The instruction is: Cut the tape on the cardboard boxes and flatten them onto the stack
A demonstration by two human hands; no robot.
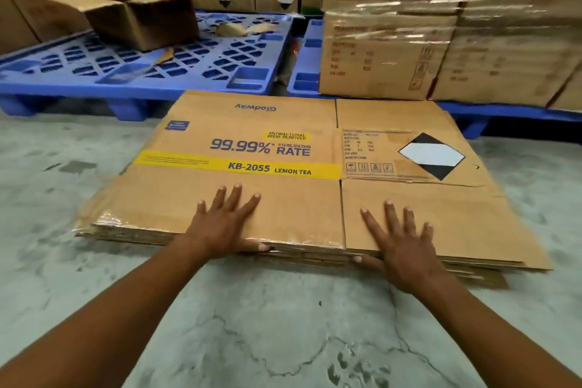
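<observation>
A flattened cardboard box (252, 142) with a yellow band and blue print lies on top of a stack of flattened boxes (283, 252) on the concrete floor. My left hand (223, 224) presses flat on the near flap of the top box, fingers spread, thumb against the stack's front edge. My right hand (400, 242) lies flat on the flap to the right, fingers spread, thumb at the edge. An open, unflattened box (138, 16) stands on the blue pallet behind. No cutting tool is in view.
A blue plastic pallet (126, 66) lies behind the stack at the left with scraps on it. A second blue pallet (305, 72) at the right carries tall wrapped cartons (441, 25). More cartons line the back wall. Cracked concrete floor (283, 324) lies in front.
</observation>
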